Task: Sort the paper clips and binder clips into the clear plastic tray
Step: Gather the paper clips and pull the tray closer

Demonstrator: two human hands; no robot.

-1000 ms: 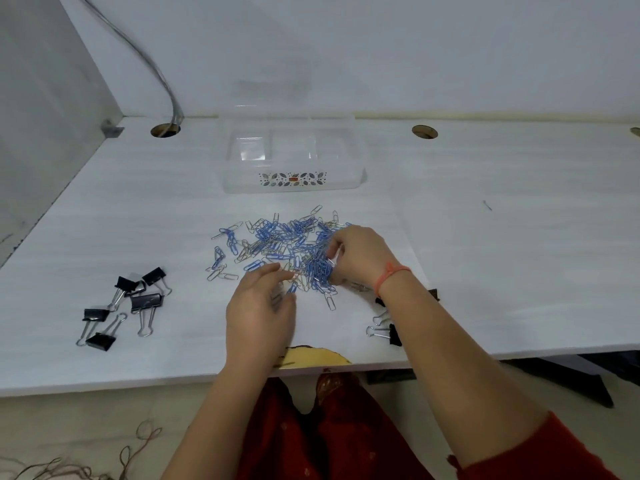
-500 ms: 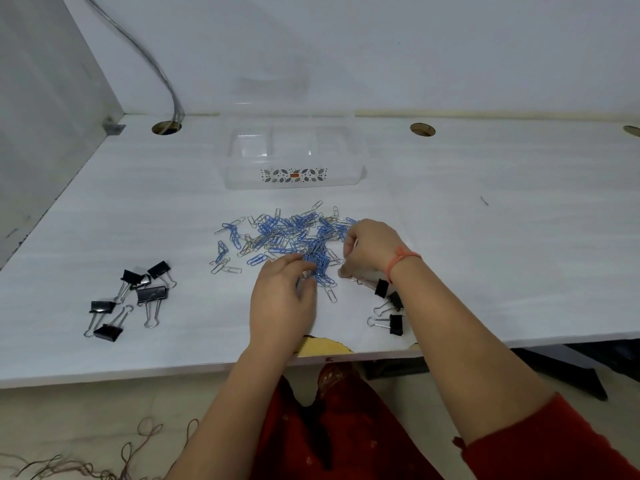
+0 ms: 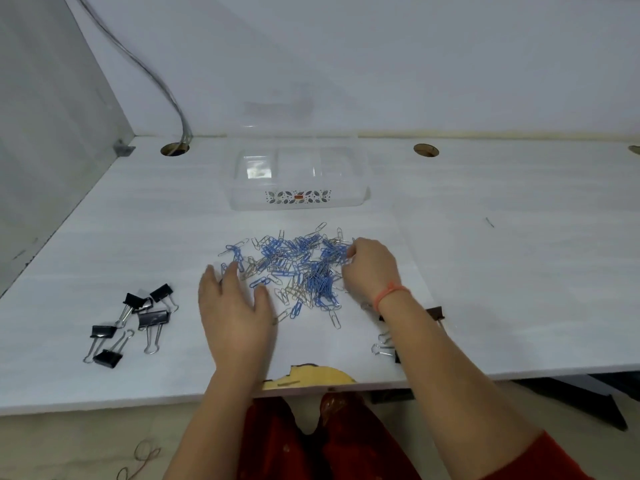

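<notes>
White desk (image 3: 502, 271): left hand (image 3: 235, 313) lies fingers (image 3: 231, 275) apart beside paper clips (image 3: 298, 265); right hand (image 3: 372, 268) fingers (image 3: 354, 251) curled among them.

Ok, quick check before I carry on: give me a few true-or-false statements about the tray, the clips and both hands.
1. The clear plastic tray holds no clips yet. True.
2. The black binder clips on the left are mixed into the paper clip pile. False: they lie apart, to its left.
3. The left hand grips a binder clip. False: its fingers are spread at the pile's left edge, holding nothing.
4. The right hand is at the pile's right edge. True.
5. The pile is all blue clips. False: blue and silver are mixed.
</notes>
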